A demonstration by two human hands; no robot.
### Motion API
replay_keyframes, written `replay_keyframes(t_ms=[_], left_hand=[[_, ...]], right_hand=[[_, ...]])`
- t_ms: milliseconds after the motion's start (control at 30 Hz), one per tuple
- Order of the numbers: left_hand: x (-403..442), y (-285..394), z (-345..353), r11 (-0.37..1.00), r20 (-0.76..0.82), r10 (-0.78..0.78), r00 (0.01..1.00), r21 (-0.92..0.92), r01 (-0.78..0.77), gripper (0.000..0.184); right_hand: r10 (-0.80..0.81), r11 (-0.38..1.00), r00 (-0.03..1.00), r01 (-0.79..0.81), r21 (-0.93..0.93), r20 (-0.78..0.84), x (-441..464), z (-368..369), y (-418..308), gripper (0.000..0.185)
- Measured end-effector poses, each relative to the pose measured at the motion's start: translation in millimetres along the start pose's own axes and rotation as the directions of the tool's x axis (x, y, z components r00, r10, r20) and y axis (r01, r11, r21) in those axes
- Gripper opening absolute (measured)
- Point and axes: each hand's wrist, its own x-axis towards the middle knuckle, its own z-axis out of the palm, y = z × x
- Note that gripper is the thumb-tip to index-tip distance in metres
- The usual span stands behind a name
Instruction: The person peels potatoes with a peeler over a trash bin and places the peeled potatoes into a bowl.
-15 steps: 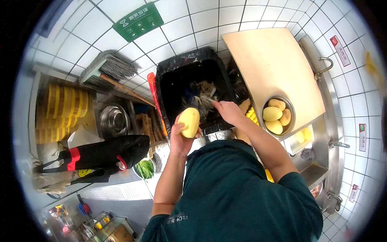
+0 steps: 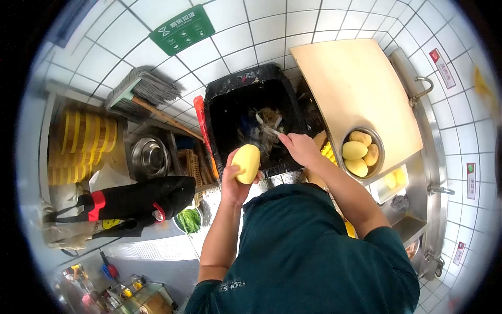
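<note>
My left hand is wrapped round a large peeled yellow potato at the near edge of a black-lined bin. To its right, my right hand grips a small tool, apparently a peeler, whose head points into the bin away from the potato. Scraps lie inside the bin. A metal bowl with several potatoes stands on the near corner of a pale board, right of my right hand.
A broom and a red-orange handle are left of the bin. Further left are metal bowls and a black apron. Greens sit in a bowl at lower left. A steel sink with taps lines the right.
The view has shifted slightly. My left hand still holds the potato, now tilted a little differently, and the tool in my right hand has turned slightly.
</note>
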Motion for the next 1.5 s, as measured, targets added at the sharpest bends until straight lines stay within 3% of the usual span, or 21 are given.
replay_keyframes(t_ms=[100,267,367,400,700,1000,1067,1100,1133,1200,1300,1333,1500], left_hand=[[3.7,-5.4,-13.9,0.985,0.017,-0.041,0.999,-0.165,0.043,0.066],[7.0,-10.7,-16.6,0.937,0.069,-0.054,0.996,-0.341,0.074,0.060],[2.6,-5.2,9.5,0.958,-0.161,-0.046,0.986,-0.288,-0.003,0.059],[3.7,-5.5,8.7,0.958,-0.123,-0.040,0.992,-0.285,0.004,0.058],[13.3,-19.1,-7.9,0.962,0.016,0.039,0.999,-0.271,-0.033,0.057],[15.8,-21.0,-10.3,0.976,0.032,0.064,0.997,-0.211,-0.056,0.065],[13.8,-15.7,-10.9,0.978,0.034,0.079,0.996,-0.195,-0.071,0.068],[12.7,-13.4,-10.3,0.981,0.044,0.095,0.995,-0.175,-0.086,0.068],[13.5,-11.5,-12.1,0.978,0.055,0.073,0.996,-0.199,-0.061,0.067],[14.8,-11.4,-17.2,0.966,0.067,0.042,0.997,-0.258,-0.023,0.065],[13.0,-9.6,-13.9,0.930,0.047,0.019,0.999,-0.367,0.000,0.061],[14.9,-11.0,-13.1,0.924,0.058,0.016,0.998,-0.382,0.007,0.061],[16.0,-14.7,-14.6,0.888,0.125,0.022,0.992,-0.459,0.038,0.062]], right_hand=[[-0.068,0.977,0.998,0.063,0.204,0.014,-9.7,-3.6,-7.7,0.063],[-0.112,0.932,0.993,0.088,0.352,0.047,-18.3,-4.3,-11.5,0.056],[-0.121,0.913,0.992,0.097,0.396,0.036,-22.7,-12.8,-15.3,0.054],[-0.123,0.910,0.992,0.101,0.403,0.030,-23.3,-14.4,-15.2,0.053],[-0.164,0.919,0.986,0.139,0.370,0.037,-27.2,-6.9,-15.3,0.050],[-0.376,0.915,0.927,0.373,0.156,-0.013,-35.3,-8.6,-41.0,0.054],[-0.101,0.985,0.995,0.099,0.138,0.007,-16.0,1.5,-30.1,0.058],[0.030,0.995,0.994,-0.040,0.093,0.108,-3.1,3.2,-19.2,0.063],[-0.019,0.988,0.998,0.009,0.155,0.062,2.9,8.1,-10.1,0.065],[0.050,0.936,0.989,-0.096,0.339,0.142,-4.1,1.6,-9.0,0.059],[-0.068,0.843,0.987,-0.020,0.538,0.143,-20.7,-2.2,-27.3,0.061],[-0.162,0.833,0.981,0.077,0.548,0.109,-22.3,-1.5,-31.4,0.058],[-0.318,0.886,0.946,0.273,0.375,0.063,-29.3,3.5,-45.6,0.055]])
